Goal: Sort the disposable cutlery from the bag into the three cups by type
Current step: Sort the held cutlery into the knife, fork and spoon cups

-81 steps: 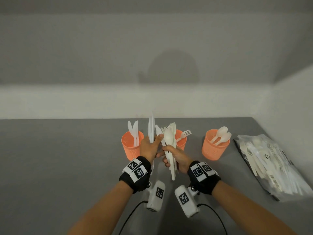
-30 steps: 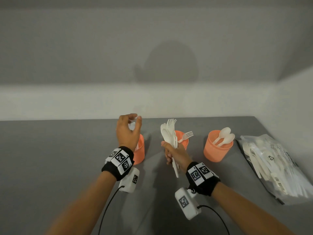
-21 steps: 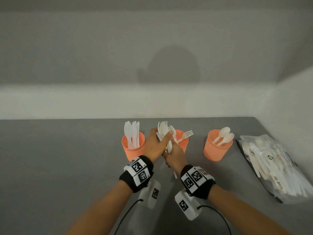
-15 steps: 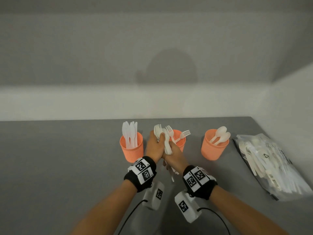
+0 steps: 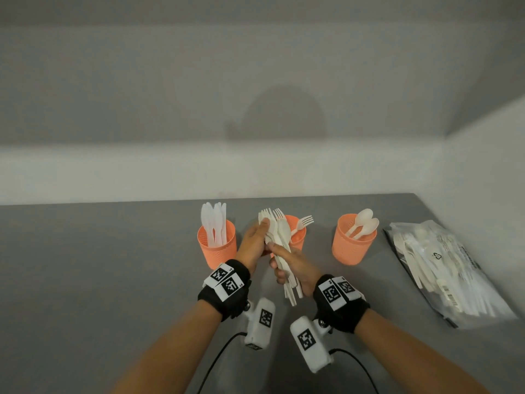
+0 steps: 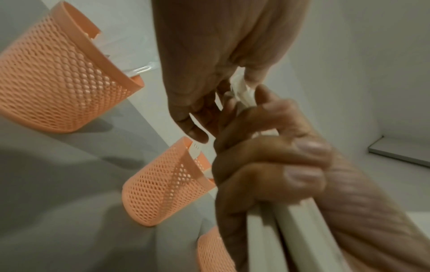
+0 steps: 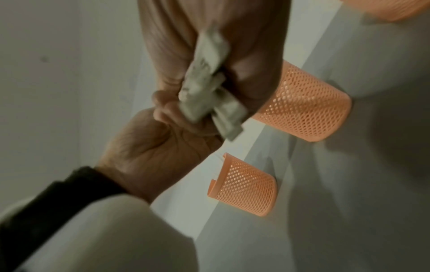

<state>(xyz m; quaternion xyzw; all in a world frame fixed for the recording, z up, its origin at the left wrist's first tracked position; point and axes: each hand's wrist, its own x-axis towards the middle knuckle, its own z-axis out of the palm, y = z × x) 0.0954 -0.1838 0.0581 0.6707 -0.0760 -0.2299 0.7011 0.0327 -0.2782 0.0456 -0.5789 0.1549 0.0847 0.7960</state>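
Three orange mesh cups stand in a row: the left cup [image 5: 217, 245] holds knives, the middle cup [image 5: 298, 237] forks, the right cup [image 5: 352, 243] two spoons. In front of the middle cup my right hand [image 5: 292, 265] grips a bundle of white cutlery [image 5: 279, 237] by the handles, heads up. My left hand [image 5: 255, 240] pinches the top of the bundle, thumb on a fork head. In the left wrist view its fingertips [image 6: 251, 77] close on a white piece above the right hand [image 6: 267, 165]. The handle ends [image 7: 209, 95] show blurred in the right wrist view.
A clear plastic bag [image 5: 443, 268] with more white cutlery lies at the right, close to the side wall. The grey table [image 5: 99, 280] stretches to the left. A pale wall stands behind the cups.
My left hand let a knife go into the left cup, then came back to the bundle and now pinches its top. The right hand has kept its hold throughout.
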